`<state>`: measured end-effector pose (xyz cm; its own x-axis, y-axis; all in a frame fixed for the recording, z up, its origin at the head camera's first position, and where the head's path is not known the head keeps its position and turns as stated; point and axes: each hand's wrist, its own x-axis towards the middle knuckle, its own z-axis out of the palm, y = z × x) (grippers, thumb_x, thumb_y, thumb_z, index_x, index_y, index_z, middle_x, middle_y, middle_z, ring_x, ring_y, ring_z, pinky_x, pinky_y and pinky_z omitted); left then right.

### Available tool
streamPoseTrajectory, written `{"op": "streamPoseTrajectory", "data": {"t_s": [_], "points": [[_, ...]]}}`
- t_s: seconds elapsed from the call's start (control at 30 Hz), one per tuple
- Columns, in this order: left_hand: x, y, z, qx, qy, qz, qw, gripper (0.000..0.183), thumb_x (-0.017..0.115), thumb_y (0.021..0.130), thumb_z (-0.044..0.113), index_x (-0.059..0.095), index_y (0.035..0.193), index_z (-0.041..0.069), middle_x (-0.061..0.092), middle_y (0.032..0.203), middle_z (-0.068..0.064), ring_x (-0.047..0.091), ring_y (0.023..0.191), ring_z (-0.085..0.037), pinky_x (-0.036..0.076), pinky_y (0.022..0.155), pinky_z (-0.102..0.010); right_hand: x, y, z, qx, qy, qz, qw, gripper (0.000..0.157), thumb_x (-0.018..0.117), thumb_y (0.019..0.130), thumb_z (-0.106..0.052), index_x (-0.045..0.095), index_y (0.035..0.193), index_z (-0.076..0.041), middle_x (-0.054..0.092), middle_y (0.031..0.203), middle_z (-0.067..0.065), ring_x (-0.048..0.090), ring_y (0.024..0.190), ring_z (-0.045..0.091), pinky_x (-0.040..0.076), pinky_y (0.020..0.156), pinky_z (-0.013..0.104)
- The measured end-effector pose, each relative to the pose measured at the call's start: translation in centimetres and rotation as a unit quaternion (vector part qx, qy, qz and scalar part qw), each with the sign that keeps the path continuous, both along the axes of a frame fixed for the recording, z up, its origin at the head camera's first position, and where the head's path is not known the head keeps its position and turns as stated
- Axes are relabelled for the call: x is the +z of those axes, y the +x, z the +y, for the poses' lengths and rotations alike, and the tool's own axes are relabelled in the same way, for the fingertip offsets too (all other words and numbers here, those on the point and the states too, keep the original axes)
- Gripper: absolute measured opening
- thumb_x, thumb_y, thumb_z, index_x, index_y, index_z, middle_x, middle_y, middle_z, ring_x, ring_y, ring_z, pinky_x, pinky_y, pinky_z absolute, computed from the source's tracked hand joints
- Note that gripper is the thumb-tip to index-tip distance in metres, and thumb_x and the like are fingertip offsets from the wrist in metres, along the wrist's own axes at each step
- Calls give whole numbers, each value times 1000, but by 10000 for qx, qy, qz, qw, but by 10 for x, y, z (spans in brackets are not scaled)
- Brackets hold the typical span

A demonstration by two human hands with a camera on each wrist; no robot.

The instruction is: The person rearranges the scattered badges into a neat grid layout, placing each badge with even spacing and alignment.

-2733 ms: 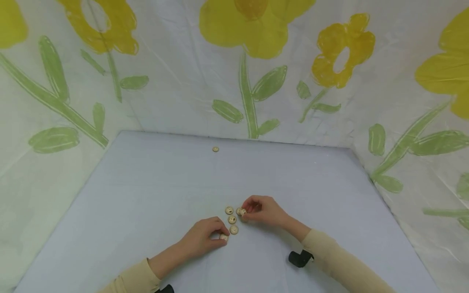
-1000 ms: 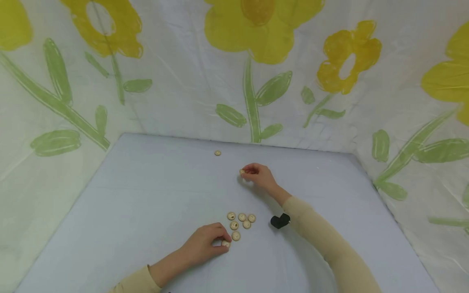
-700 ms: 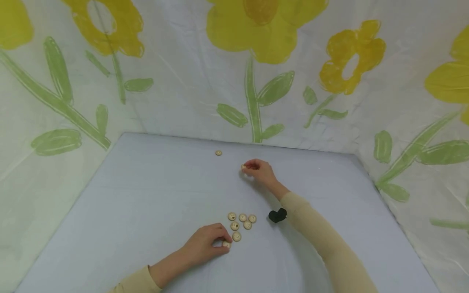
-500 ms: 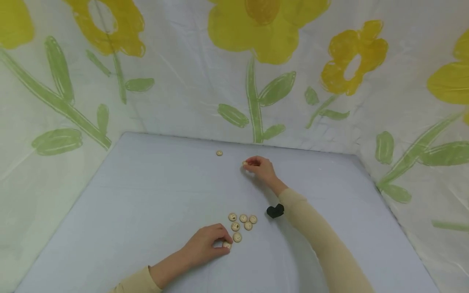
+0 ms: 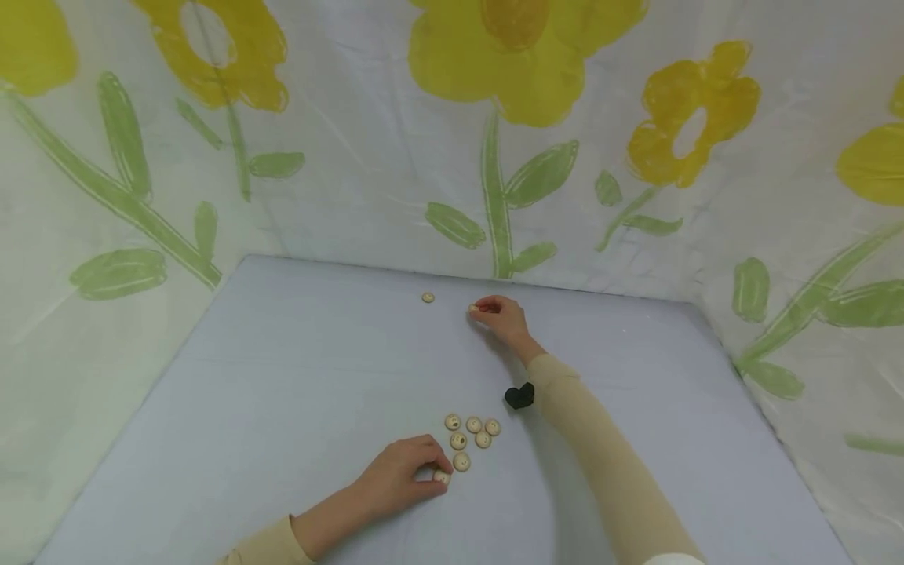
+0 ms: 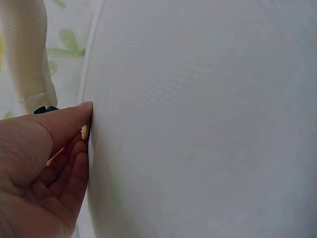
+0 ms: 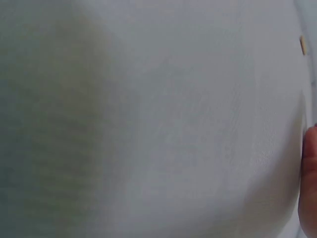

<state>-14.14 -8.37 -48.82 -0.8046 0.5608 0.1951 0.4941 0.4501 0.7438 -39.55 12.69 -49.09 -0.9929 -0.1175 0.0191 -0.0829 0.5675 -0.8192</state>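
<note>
Nearest the camera, here was the left hand (image 5: 404, 473), thumb and fingers pinched on a small wooden disc (image 5: 442, 477), low over the table (image 5: 297, 408); the left wrist view caught that disc's edge between thumb and fingers too. Just beyond it, six more: a slightly crooked line of three discs (image 5: 458, 441), two with a dark spot, and right next to it a tight knot of three discs (image 5: 483, 439); whether those touched, I couldn't tell. Further out came the black wrist camera (image 5: 519, 396), and past it the right hand (image 5: 504, 318), fingertips closed on another disc (image 5: 474, 308), well away from the cluster; whether that disc met the table was too small to judge. And a touch farther, to its left, sat a lone disc (image 5: 428, 297) near the back edge, under the flowered cloth (image 5: 339, 188). So the step in hand, I'd judge, was setting a disc beside the loner; the next move called for a gentle lowering and a clean release, left hand steady.
</note>
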Motion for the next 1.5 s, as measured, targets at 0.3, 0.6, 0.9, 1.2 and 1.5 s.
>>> {"op": "streamPoseTrajectory", "data": {"t_s": [0.3, 0.6, 0.9, 1.2, 1.5], "points": [[3, 0, 0, 49, -75, -175, 9998, 14, 77, 83, 11, 71, 95, 16, 63, 94, 11, 58, 90, -2, 50, 82, -26, 0, -11, -5, -305, 29, -39, 9995, 30, 76, 85, -24, 70, 107, -5, 69, 100, 10, 61, 93, 22, 49, 75, 28], [0, 0, 0, 14, -7, -53, 10000, 14, 77, 82, 11, 71, 94, 15, 63, 93, 10, 59, 89, -3, 50, 81, -25, -1, -14, -9, -398, 67, -61, 9992, 29, 74, 87, -24, 70, 106, -3, 68, 99, 11, 61, 91, 23, 48, 76, 29], [0, 0, 0, 19, -37, -48, 10000, 14, 77, 82, 11, 71, 93, 16, 63, 93, 11, 59, 89, -2, 50, 81, -25, 2, -14, -14, -513, 128, 37, 9986, 25, 74, 87, -21, 70, 103, -3, 68, 96, 11, 61, 89, 23, 48, 77, 31], [0, 0, 0, 53, -92, -164, 9998, 14, 77, 82, 11, 71, 94, 15, 62, 93, 12, 58, 89, -1, 49, 81, -25, 0, -15, -18, -521, 376, 85, 9979, 25, 74, 85, -19, 70, 102, -2, 68, 95, 12, 61, 89, 25, 49, 79, 33], [0, -1, 0, 32, -106, -183, 9998, 14, 77, 82, 11, 71, 94, 16, 62, 93, 13, 57, 88, 0, 50, 81, -24, -5, -19, -18, -495, 394, 134, 9979, 25, 75, 85, -19, 68, 103, -1, 67, 96, 12, 61, 89, 24, 49, 77, 32]]}}
